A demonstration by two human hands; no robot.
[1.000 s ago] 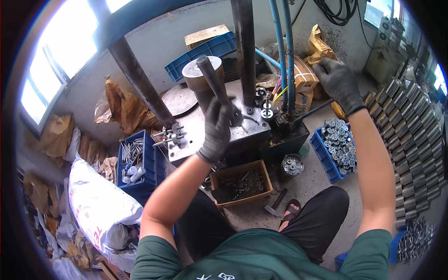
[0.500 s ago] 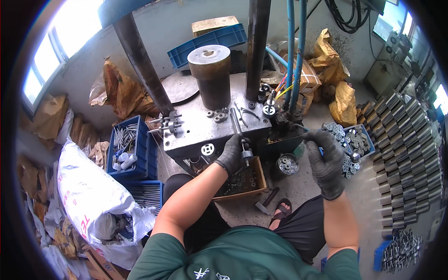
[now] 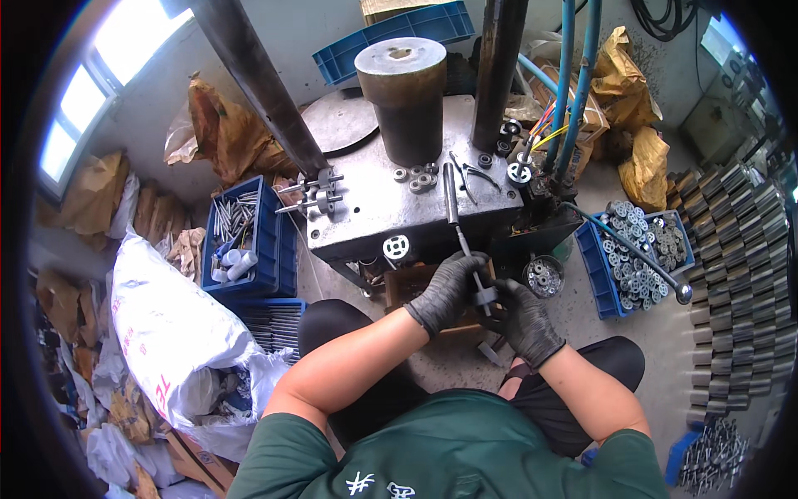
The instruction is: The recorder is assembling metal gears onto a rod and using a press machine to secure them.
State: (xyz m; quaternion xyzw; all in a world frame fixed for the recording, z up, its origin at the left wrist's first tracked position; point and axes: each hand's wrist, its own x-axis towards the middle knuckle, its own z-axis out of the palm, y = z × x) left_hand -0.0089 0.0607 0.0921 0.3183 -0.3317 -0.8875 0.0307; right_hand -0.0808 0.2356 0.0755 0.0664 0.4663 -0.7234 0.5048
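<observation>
**Small Metal Part on a Thin Rod**

Held low, just in front of the grey metal table (image 3: 374, 208), above the lap. Left hand (image 3: 445, 291) fingers shut around the thin rod (image 3: 462, 241). Right hand (image 3: 525, 320) fingers clamped on the small metal part (image 3: 486, 295). Probably hard, stiff, a bit heavy, maybe slippery. Best gripped around its sides.

— Where's my view from?
— I have one head-worn fisheye, looking steeply down past the chest onto the steel worktop (image 3: 374, 208) just ahead.
— How near?
— Close; forearms enter from below, edges bend at the rim.
</observation>
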